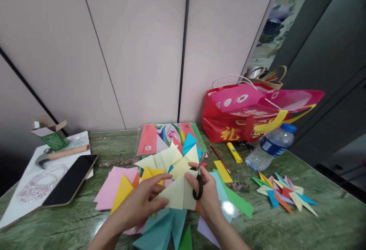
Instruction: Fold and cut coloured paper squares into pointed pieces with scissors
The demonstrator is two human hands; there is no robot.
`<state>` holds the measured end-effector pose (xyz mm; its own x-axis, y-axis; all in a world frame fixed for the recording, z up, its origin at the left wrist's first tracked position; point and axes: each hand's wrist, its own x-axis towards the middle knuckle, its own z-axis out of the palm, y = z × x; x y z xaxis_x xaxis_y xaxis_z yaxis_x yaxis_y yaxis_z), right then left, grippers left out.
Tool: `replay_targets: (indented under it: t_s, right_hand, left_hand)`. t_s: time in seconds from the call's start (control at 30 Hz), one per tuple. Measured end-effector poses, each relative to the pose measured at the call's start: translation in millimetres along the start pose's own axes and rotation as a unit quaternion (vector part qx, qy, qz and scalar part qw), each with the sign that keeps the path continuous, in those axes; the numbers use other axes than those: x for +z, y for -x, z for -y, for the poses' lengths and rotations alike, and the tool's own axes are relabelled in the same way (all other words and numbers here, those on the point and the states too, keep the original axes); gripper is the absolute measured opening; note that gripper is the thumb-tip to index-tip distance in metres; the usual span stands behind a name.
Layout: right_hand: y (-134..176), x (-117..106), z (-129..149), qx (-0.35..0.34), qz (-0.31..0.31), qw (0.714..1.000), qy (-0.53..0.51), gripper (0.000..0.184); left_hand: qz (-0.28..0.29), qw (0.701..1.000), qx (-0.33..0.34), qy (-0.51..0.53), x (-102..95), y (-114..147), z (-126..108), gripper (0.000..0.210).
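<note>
**Sheet and scissors sharing 1 hand**

So the cream sheet is right in front of the person, over a messy paper pile, with 2 hands on it. The left hand is pinched on its left end, thumb on top. The right hand is curled around the scissors, and its thumb also presses the sheet's right side.

Key bit: the scissors sit at the sheet's right edge, with the right hand obviously nearer. Their long axis runs away from the person, tips leaning slightly right, so the blades point past the paper, not across it. Sheet's own long axis? Can't really tell. Teal folds lie on the near side; a spiky star is well apart, to the right.
</note>
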<state>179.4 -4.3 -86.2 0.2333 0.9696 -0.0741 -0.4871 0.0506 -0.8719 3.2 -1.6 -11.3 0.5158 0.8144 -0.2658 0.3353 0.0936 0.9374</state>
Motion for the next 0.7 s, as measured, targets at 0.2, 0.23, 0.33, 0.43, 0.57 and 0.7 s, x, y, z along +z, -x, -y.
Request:
replay_targets:
  t_s: [0.2,0.23,0.33,0.43,0.57,0.7]
  right_hand:
    - [2,0,1,-0.015,0.044,0.998,0.049,0.046]
    - [3,0,1,-0.018,0.043,0.997,0.054,0.046]
    - [2,2,3,-0.016,0.043,0.997,0.055,0.046]
    - [3,4,5,-0.004,0.040,0.998,0.041,0.045]
    - [2,5,6,0.007,0.007,1.000,0.017,0.045]
    - [-3,1,11,-0.004,-0.052,0.999,0.010,0.044]
  left_hand:
    - [0.015,0.997,0.058,-0.052,5.0,1,6,0.028]
    - [0.012,0.996,0.063,-0.057,6.7,0,7,0.023]
    - [0.000,0.996,0.071,-0.062,12.2,-2,9,0.022]
    - [0.013,0.994,0.078,-0.080,15.9,-1,6,0.030]
    - [0.035,0.996,0.060,-0.062,16.6,2,0,0.039]
    - [0.027,0.997,0.046,-0.060,12.9,3,-4,0.036]
